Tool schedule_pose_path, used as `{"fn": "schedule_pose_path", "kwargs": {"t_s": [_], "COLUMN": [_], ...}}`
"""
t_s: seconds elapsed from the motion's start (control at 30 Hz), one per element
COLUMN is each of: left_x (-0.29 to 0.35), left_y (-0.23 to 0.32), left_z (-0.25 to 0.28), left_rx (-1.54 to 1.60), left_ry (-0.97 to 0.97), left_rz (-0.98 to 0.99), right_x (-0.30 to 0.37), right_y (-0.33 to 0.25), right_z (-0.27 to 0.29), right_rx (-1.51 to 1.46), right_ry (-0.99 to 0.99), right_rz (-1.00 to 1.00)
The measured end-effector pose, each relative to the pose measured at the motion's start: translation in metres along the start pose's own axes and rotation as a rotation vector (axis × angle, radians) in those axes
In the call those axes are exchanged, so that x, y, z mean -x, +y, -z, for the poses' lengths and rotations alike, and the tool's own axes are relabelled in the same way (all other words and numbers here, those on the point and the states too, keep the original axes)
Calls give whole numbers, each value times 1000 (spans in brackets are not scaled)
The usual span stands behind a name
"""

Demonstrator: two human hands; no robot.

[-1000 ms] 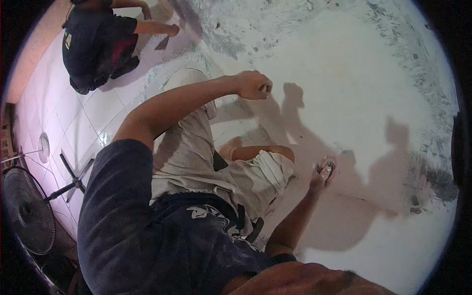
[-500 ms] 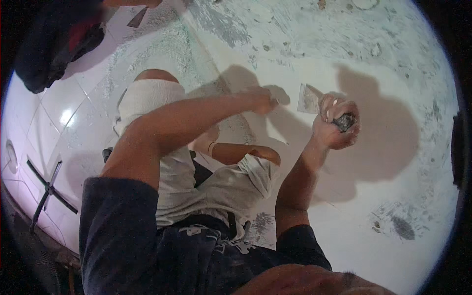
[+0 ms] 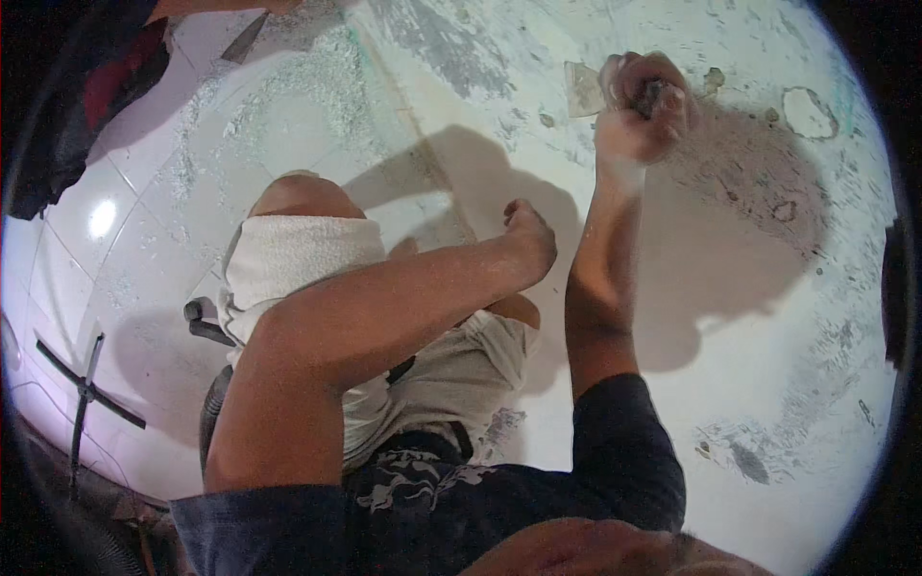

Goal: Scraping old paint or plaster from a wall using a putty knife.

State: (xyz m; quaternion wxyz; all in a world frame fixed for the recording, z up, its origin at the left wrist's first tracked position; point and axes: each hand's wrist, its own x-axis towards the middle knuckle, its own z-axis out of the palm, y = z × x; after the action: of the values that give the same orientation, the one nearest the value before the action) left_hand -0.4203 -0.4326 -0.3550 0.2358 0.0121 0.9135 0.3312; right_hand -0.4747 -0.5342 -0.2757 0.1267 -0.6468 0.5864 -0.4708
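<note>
My right hand [image 3: 643, 101] is wrapped round a scraper [image 3: 583, 88], whose flat, pale blade sticks out to the left of my fist. The dark butt of its handle shows between my fingers. The blade is at the patchy pale wall [image 3: 538, 58], but whether it touches cannot be made out. My left hand [image 3: 531, 240] is apart from the scraper, in front of the smooth white part of the wall, beyond my thigh. Its fingers are loosely curled, and I see nothing in them.
Scraped flakes [image 3: 341, 91] lie over the white floor tiles [image 3: 125, 182] at the wall's foot. Another person's arm with a flat blade [image 3: 245, 38] is at the upper left, beside dark clothing [image 3: 86, 125]. A black crossed stand [image 3: 86, 391] is on the left. Bare pits [image 3: 810, 112] mark the wall.
My right hand has moved up with the scraper, onto the patchy area. My left hand has dropped slightly and drawn in. The view has shifted a little.
</note>
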Motion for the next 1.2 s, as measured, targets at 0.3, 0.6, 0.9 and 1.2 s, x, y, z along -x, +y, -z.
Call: {"fn": "schedule_pose_path", "kwargs": {"t_s": [0.3, 0.6, 0.9, 1.2], "left_x": [7, 11, -4, -15], "left_y": [-16, -24, -29, -29], "left_z": [15, 20, 13, 2], "left_rx": [128, 117, 95, 63], "left_ry": [87, 133, 120, 141], "left_rz": [53, 91, 128, 172], "right_x": [3, 4, 26, -8], "right_y": [-30, -41, -4, 9], "right_z": [-15, -4, 10, -27], "right_rx": [230, -228, 77, -163], "right_ry": [-28, -130, 271, -138], "right_rz": [133, 233, -23, -105]}}
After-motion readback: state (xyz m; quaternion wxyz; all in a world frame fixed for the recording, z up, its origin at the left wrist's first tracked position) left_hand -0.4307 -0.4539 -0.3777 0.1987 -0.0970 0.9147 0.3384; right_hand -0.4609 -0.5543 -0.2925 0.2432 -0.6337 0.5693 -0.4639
